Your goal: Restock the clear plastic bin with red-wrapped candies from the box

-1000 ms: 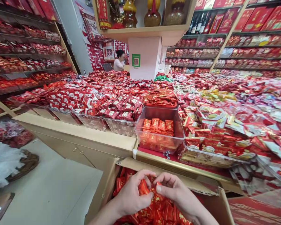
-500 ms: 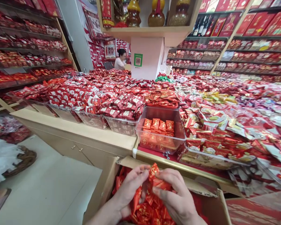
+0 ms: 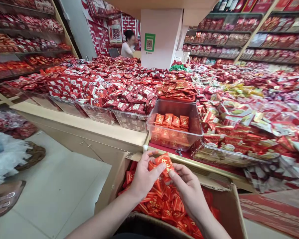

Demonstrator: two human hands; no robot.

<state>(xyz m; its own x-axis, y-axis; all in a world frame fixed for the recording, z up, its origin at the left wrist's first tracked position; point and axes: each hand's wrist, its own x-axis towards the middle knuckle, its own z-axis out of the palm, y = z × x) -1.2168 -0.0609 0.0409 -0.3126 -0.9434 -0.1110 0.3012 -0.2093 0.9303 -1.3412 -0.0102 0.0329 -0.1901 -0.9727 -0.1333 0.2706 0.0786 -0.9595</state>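
My left hand and my right hand are raised above an open cardboard box full of small red candy packets. Both hands pinch a small stack of red packets between thumbs and fingers. Just beyond, on the counter, stands a clear plastic bin with neat rows of the same red packets lining its bottom.
The counter carries many clear trays heaped with red wrapped sweets. Shelves of red goods line both walls. A white pillar rises behind, with a person beside it. A sandalled foot and a basket are on the floor.
Both hands have risen out of the box with a stack of packets, moving up toward the clear bin. The camera has tilted downward.
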